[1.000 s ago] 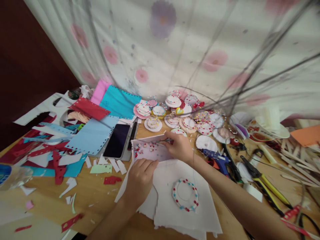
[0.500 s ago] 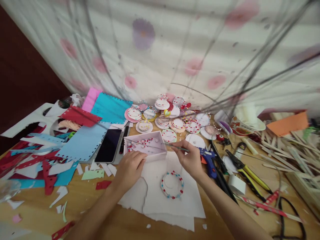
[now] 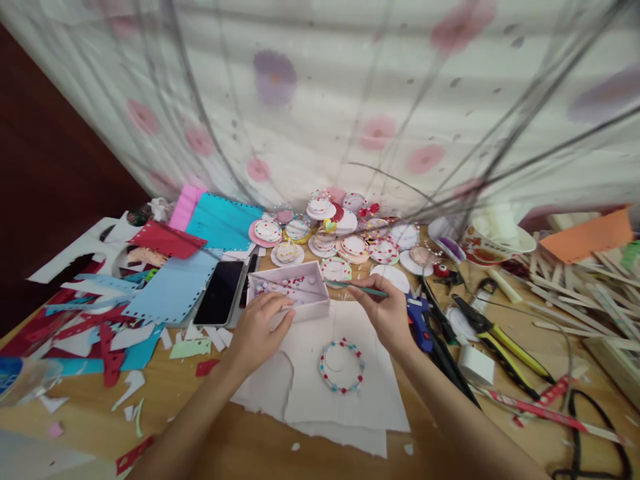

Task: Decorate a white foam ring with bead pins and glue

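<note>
My left hand [image 3: 263,327] is at the front wall of a small white box [image 3: 315,308], its fingers curled over the rim and the thumb outside. Small red, white and blue beads [image 3: 283,285] lie inside the box. Pinched in my right hand [image 3: 385,313] is a thin teal pair of tweezers [image 3: 370,289], its tip pointing left beside the box's right end. Below, a ring of red and blue beads [image 3: 343,390] lies around a white disc [image 3: 341,357] on white paper [image 3: 310,403].
Several bead-trimmed paper discs [image 3: 354,247] stand behind the box. To the left are a phone [image 3: 219,293] and coloured paper scraps [image 3: 165,287]. A blue glue gun [image 3: 419,323], yellow-black pliers [image 3: 505,347], a bowl [image 3: 493,247] and wooden sticks [image 3: 575,293] lie right.
My right hand has shifted slightly right with the tweezers, and more of their shaft shows. The left fingers reach a little farther over the box wall. The camera view has tilted slightly.
</note>
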`<state>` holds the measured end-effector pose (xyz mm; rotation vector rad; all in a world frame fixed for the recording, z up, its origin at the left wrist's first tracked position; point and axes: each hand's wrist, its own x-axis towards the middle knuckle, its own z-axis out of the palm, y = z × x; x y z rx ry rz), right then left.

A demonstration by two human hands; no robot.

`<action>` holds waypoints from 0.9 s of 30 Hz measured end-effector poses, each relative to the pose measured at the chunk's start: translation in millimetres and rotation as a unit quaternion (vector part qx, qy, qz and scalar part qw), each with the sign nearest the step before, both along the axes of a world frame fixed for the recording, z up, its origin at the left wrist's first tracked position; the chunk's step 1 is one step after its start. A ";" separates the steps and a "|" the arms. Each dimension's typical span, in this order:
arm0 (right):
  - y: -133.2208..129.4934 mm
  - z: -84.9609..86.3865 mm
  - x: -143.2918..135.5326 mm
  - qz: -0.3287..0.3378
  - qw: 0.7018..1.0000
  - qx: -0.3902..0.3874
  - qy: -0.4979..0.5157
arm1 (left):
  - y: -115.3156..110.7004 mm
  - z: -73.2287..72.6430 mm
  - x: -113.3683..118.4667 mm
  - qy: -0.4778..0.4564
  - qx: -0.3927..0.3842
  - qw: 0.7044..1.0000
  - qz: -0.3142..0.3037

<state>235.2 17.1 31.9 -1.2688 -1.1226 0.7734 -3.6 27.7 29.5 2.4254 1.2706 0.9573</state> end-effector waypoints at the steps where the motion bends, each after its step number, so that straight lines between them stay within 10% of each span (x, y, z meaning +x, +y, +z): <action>1: -2.7 4.1 -0.2 0.000 1.000 -0.003 0.015 | 0.8 3.8 4.0 -0.031 -0.006 1.000 0.003; 10: -39.0 29.6 -13.8 0.033 0.994 -0.041 0.099 | -12.4 31.4 44.5 -0.165 -0.065 0.984 -0.009; 27: -65.2 42.0 -12.2 0.068 0.992 -0.083 0.074 | -43.1 32.3 40.3 -0.284 -0.225 0.932 -0.010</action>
